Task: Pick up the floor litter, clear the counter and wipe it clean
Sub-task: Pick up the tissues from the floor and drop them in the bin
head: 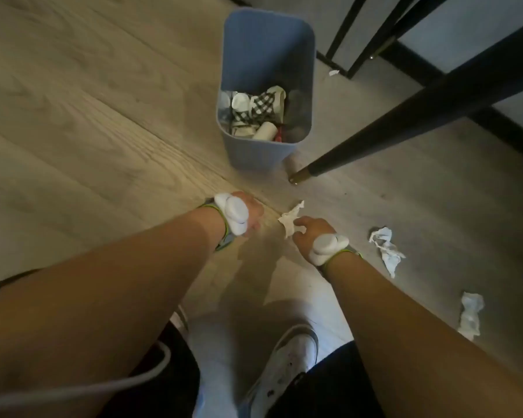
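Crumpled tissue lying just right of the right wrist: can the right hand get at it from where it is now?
Probably yes. The right hand is pinching another tissue scrap, and the crumpled tissue lies on bare floor beside that wrist with nothing between them. The table leg stands farther off.

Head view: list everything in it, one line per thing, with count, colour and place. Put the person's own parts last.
Bin: one, blue, on the floor ahead, part-filled with rubbish.
Crumpled tissues: three, white; one at the right hand's fingers, two on the floor further right.
Paper scrap: one, white, small, on the floor right of the bin by the thin legs.
Furniture legs: several, black; the nearest has a gold tip right of the bin.
Floor: light wood planks.
Cable: one, white, lower left.
Shoes: white, bottom centre.
Wrist devices: two, white on green-edged straps.
Left hand: lowered towards the floor, holding nothing visible.
Right hand: fingers on the nearest tissue.
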`<state>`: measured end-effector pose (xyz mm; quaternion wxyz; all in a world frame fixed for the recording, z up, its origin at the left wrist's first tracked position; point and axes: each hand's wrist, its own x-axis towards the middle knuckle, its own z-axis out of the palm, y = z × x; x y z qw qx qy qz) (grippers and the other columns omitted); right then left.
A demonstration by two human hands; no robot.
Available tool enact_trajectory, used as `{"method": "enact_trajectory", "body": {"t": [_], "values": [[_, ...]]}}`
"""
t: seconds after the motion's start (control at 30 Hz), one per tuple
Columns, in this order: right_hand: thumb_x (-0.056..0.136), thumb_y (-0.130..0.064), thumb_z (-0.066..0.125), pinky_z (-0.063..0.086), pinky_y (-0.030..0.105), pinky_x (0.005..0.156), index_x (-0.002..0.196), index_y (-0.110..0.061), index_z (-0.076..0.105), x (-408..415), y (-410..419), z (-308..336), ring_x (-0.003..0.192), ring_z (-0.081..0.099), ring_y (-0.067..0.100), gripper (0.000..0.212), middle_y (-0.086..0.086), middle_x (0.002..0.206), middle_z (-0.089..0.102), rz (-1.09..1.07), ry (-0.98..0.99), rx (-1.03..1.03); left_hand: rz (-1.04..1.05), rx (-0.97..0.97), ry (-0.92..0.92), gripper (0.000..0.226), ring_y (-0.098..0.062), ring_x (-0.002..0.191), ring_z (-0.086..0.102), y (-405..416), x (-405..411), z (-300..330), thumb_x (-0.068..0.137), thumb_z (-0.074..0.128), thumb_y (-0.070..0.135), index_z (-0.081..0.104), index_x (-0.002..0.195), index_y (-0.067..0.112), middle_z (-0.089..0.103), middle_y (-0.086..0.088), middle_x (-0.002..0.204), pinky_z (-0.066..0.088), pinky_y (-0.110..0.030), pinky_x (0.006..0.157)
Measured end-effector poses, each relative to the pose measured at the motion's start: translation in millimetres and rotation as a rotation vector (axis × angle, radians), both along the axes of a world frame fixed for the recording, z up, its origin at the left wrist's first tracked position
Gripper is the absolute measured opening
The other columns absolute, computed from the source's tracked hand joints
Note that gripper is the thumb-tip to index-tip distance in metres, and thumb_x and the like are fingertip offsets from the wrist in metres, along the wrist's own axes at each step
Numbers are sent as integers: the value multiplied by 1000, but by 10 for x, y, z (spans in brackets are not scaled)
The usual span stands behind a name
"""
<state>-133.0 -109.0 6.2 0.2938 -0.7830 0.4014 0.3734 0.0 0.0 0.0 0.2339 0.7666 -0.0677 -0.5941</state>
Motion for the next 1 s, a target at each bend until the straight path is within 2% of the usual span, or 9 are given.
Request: {"method": "enact_trajectory", "body": {"t": [0.27,0.37,0.53,0.63,0.73,0.8,0.87,0.93,1.0], "values": [[98,-32,45,28,39,115,146,-31,32,164,71,-1091,140,30,34,50,15,153,26,97,114,11,12,36,48,33,-14,58,52,-23,-29,-789,99,44,15,56,126,-2,63,-20,126,41,-18,48],[97,-25,44,30,41,110,145,-25,35,136,123,-1277,135,34,37,49,19,149,28,55,92,-19,5,72,69,34,-13,55,51,66,-82,-906,100,43,14,54,126,-3,63,-21,127,41,-18,47],[92,-14,50,42,43,98,132,-6,49,56,180,-1447,123,47,39,41,23,136,43,22,60,-88,-38,86,59,34,-22,87,59,61,-127,-1000,100,41,12,54,126,-5,62,-22,128,40,-21,50],[92,-15,50,41,41,102,132,-5,50,29,150,-1349,125,47,36,41,23,138,44,-17,17,-73,-36,69,56,34,-30,106,66,11,-151,-933,100,42,13,55,126,-4,62,-21,128,42,-20,48],[91,-24,56,38,29,104,129,-8,56,2,124,-1104,127,48,30,41,17,138,49,-103,-118,-36,23,21,85,34,-26,76,62,-46,-169,-765,101,41,13,53,128,-4,64,-19,118,38,-12,31],[88,-27,59,44,25,86,111,-13,65,-26,106,-798,110,58,27,27,10,119,62,-210,-219,-72,82,-9,95,34,-18,54,55,-81,-193,-511,100,41,11,52,128,-5,60,-15,103,33,-9,24],[84,-26,62,42,22,72,96,-16,65,-16,109,-526,92,61,24,15,5,98,66,-308,-336,-80,98,-18,77,33,-13,46,55,-104,-171,-282,99,41,9,52,127,-5,57,-14,99,32,-8,23],[81,-28,65,42,26,65,82,-23,59,24,139,-275,78,58,24,8,1,84,62,-401,-439,-67,60,-33,68,33,-18,54,57,-106,-120,-65,99,42,10,53,127,-3,61,-14,101,37,-12,27],[79,-32,65,52,37,65,75,-27,53,144,131,-23,74,60,29,13,-2,75,60,-503,-532,-41,-23,-63,43,34,-31,69,63,-167,-21,154,100,41,13,53,128,-2,66,-18,113,44,-23,41]]}}
